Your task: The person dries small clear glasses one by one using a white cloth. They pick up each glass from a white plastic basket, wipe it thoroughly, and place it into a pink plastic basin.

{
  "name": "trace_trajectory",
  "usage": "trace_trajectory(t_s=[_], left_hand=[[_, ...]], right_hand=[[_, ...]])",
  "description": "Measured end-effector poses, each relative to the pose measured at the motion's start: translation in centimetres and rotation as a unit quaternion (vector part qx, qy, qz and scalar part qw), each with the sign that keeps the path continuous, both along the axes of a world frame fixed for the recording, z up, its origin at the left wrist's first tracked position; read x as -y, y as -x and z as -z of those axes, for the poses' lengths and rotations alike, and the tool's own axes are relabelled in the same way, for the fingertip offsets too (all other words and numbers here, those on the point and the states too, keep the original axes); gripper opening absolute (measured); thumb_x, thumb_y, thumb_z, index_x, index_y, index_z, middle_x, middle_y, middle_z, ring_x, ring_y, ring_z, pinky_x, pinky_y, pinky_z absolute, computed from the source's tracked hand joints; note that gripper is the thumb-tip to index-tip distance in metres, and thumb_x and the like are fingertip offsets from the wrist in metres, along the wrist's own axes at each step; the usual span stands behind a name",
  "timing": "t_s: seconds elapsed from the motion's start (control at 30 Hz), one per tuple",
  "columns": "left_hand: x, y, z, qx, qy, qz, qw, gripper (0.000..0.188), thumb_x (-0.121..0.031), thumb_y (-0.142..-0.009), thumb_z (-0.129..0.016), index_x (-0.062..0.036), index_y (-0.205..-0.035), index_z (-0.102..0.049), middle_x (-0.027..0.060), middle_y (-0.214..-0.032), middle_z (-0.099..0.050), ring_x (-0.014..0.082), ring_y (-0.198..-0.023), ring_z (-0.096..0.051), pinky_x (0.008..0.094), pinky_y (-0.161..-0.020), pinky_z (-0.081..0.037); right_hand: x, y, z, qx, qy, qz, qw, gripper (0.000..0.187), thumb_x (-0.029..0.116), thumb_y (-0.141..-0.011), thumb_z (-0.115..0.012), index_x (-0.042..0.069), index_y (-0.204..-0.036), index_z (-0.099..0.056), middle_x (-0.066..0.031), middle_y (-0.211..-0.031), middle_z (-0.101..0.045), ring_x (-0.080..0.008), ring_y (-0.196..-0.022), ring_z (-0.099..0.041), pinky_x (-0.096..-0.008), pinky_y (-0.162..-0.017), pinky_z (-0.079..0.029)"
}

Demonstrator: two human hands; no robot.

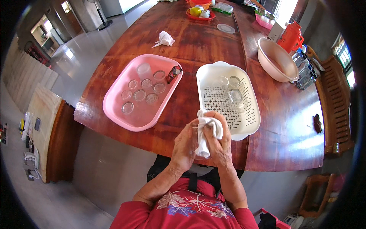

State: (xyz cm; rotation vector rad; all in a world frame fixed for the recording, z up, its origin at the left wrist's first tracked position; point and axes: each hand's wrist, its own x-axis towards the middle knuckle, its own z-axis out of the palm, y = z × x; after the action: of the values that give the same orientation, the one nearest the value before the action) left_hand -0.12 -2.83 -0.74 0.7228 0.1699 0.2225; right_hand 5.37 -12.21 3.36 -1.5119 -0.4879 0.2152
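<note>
My left hand [184, 148] is closed around a clear glass [195, 144], only part of which shows beside the cloth. In my right hand [220, 144] a white cloth [203, 148] is gripped and pressed against the glass. Both hands are together above the table's near edge, just in front of a white slotted draining basket [251, 120]. Inside that basket lie several clear glasses [235, 95], toward its far half. To the left, a pink tub [114, 115] holds several clear glasses [140, 94] and a small dark packet [174, 74] against its right wall.
A crumpled white tissue [164, 39] lies behind the tub. At the right stand a pale pink basin [276, 63], a red thermos jug [291, 37] and dark-trimmed clear containers [305, 70]. Far back are a red plate [194, 16] and a clear lid [226, 28]. A wooden bench [333, 103] flanks the table.
</note>
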Motion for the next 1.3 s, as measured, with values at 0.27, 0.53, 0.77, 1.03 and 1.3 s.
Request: trace_trajectory(t_s=[0.27, 0.53, 0.77, 1.03, 1.3], left_hand=[[-0.9, -0.6, 2.0, -0.018, 0.099, -0.054, 0.993, 0.039, -0.036, -0.100, -0.032, -0.0056, -0.118, -0.048, 0.0075, -0.106, -0.060, 0.0160, -0.096, -0.059, 0.0305, -0.085, -0.048], [-1.7, -0.5, 1.7, 0.022, 0.095, -0.032, 0.995, 0.030, -0.024, -0.095, -0.045, -0.0019, -0.116, -0.047, 0.0105, -0.104, -0.059, 0.0175, -0.091, -0.060, 0.0329, -0.081, -0.051], [-2.4, 0.2, 1.1, 0.161, -0.096, 0.028, 0.982, 0.058, 0.002, -0.066, -0.079, -0.0007, -0.114, -0.046, 0.0072, -0.108, -0.053, 0.0138, -0.102, -0.053, 0.0313, -0.089, -0.044], [-3.1, 0.9, 1.8, 0.125, -0.349, -0.038, 0.928, 0.080, -0.006, -0.057, -0.087, -0.0054, -0.117, -0.034, 0.0076, -0.114, -0.045, 0.0160, -0.107, -0.049, 0.0322, -0.092, -0.043], [-3.5, 0.6, 1.2, 0.149, -0.177, 0.017, 0.973, 0.053, -0.002, -0.066, -0.081, -0.0029, -0.107, -0.047, 0.0041, -0.100, -0.055, 0.0097, -0.093, -0.055, 0.0256, -0.080, -0.047]], right_hand=[[0.1, 2.1, 2.4, 0.206, 0.100, 0.072, 0.971, 0.037, 0.007, -0.084, -0.057, -0.001, -0.119, -0.052, -0.0215, -0.116, -0.052, -0.0352, -0.108, -0.052, -0.0392, -0.093, -0.040], [1.6, 3.3, 2.5, 0.253, 0.109, 0.052, 0.960, 0.033, 0.003, -0.071, -0.065, 0.000, -0.103, -0.060, -0.0198, -0.107, -0.056, -0.0312, -0.098, -0.058, -0.0361, -0.084, -0.046], [0.5, -0.4, -1.7, 0.213, 0.088, -0.078, 0.970, 0.028, 0.009, -0.074, -0.065, 0.003, -0.101, -0.060, -0.0145, -0.101, -0.055, -0.0289, -0.091, -0.057, -0.0367, -0.079, -0.046], [0.0, -1.6, -1.5, 0.119, 0.100, -0.107, 0.982, 0.024, 0.010, -0.077, -0.065, 0.004, -0.099, -0.060, -0.0126, -0.098, -0.058, -0.0266, -0.087, -0.058, -0.0356, -0.077, -0.047], [1.8, 2.1, 2.4, 0.098, -0.070, -0.038, 0.992, 0.028, 0.008, -0.080, -0.066, 0.002, -0.106, -0.059, -0.0165, -0.113, -0.055, -0.0259, -0.106, -0.055, -0.0354, -0.088, -0.045]])
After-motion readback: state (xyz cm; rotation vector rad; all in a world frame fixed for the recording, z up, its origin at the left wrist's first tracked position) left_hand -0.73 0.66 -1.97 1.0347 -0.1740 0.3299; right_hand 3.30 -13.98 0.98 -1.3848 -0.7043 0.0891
